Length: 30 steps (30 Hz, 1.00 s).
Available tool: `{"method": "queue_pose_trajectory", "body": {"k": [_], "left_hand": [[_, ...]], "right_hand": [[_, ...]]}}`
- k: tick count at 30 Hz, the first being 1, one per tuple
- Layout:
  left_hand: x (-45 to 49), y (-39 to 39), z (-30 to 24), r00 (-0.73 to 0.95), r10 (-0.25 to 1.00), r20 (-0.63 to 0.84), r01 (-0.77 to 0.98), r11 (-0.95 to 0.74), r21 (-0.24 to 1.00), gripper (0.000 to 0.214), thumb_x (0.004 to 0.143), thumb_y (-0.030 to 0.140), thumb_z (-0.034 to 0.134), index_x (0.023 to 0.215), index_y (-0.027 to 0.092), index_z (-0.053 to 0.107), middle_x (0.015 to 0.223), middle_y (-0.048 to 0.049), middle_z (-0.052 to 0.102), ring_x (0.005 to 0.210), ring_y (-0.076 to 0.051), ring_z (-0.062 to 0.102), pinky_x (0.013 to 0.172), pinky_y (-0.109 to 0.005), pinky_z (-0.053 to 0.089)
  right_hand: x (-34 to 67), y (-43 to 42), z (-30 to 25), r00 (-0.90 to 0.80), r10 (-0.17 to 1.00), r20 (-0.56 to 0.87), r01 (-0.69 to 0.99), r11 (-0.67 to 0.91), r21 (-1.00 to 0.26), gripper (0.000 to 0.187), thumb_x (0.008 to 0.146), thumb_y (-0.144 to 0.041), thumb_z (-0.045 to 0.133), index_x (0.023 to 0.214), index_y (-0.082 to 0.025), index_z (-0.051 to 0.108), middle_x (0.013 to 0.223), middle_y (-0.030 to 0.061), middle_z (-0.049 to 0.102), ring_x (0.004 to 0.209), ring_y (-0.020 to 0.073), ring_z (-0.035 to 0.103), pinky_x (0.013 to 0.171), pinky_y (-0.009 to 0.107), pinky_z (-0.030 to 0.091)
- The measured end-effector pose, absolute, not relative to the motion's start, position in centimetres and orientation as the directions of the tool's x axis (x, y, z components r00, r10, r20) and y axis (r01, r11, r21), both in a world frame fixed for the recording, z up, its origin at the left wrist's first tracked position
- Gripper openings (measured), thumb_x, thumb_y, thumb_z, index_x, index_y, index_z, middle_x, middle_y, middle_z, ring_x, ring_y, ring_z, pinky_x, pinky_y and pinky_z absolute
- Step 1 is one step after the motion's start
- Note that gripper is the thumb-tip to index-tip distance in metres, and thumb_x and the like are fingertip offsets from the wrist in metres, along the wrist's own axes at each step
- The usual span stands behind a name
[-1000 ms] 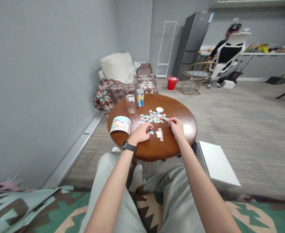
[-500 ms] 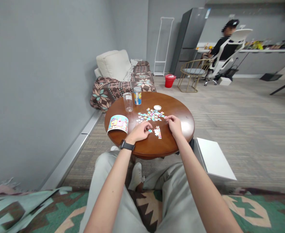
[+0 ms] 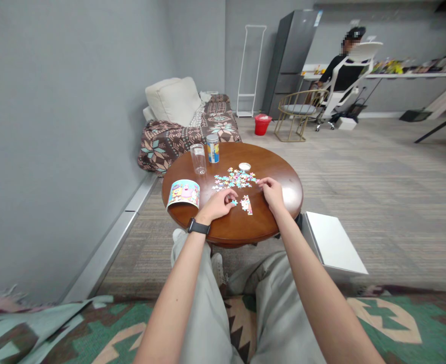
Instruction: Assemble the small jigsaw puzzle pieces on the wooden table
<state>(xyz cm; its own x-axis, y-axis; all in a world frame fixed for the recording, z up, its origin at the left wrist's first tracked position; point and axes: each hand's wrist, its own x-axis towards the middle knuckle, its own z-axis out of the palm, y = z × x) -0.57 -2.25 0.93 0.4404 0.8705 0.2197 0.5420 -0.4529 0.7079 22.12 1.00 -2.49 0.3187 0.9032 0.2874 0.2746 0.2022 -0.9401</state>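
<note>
My left hand [image 3: 219,203], a dark watch on its wrist, rests on the round wooden table [image 3: 223,230] with a light-blue puzzle piece [image 3: 234,202] between thumb and fingertips. Just right of that piece lies a small joined strip of puzzle [image 3: 247,205]. My right hand [image 3: 271,192] is at the right edge of a heap of loose puzzle pieces [image 3: 235,178]. Its fingers are stretched forward and apart, with the tips touching or nearly touching a piece there. On the table's left side a curved picture card [image 3: 184,192] shows cartoon figures.
Behind the heap lie a round lid [image 3: 244,166], a clear glass [image 3: 198,159] and a printed can [image 3: 213,149]. A white box [image 3: 336,241] stands right of the table. Farther off are a covered sofa [image 3: 192,121], a red bin [image 3: 262,125] and a seated person [image 3: 340,71].
The view has shifted slightly, and my left leg has moved inward. Both hands keep nearly the same places over the table; the puzzle strip looks unchanged.
</note>
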Motion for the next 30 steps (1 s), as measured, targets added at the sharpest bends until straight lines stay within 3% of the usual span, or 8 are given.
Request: {"method": "queue_pose_trajectory", "body": {"k": [16,22,30], "left_hand": [[-0.54,-2.01,0.44,0.47,0.833,0.292,0.417,-0.501,0.758,0.016,0.076,0.013,0.066,0.091,0.017,0.062,0.088,-0.0027,0.066,0.08,-0.015,0.059,0.08,-0.029,0.05],[-0.48,-2.22,0.95,0.316,0.903,0.29,0.558,-0.424,0.713,0.016,0.074,0.014,0.068,0.088,0.018,0.062,0.086,-0.0021,0.068,0.08,-0.016,0.062,0.08,-0.029,0.05],[-1.02,-1.83,0.92,0.106,0.945,0.308,0.626,-0.304,0.718,0.023,0.077,0.002,0.052,0.085,0.02,0.062,0.085,-0.0009,0.072,0.08,-0.015,0.067,0.083,-0.028,0.051]], "right_hand": [[22.0,0.85,-2.35,0.322,0.905,0.276,0.249,0.201,-0.948,0.018,0.066,-0.024,0.049,0.071,-0.021,0.066,0.079,0.0053,0.07,0.08,0.0231,0.062,0.079,0.036,0.046],[21.88,0.61,-1.86,0.329,0.899,0.29,0.261,0.208,-0.943,0.021,0.064,-0.024,0.046,0.071,-0.02,0.066,0.078,0.0052,0.07,0.079,0.022,0.061,0.078,0.034,0.046],[21.81,0.49,-1.82,0.316,0.903,0.29,0.285,0.201,-0.937,0.022,0.064,-0.021,0.044,0.073,-0.019,0.065,0.078,0.005,0.069,0.079,0.0214,0.061,0.077,0.033,0.046]]}}
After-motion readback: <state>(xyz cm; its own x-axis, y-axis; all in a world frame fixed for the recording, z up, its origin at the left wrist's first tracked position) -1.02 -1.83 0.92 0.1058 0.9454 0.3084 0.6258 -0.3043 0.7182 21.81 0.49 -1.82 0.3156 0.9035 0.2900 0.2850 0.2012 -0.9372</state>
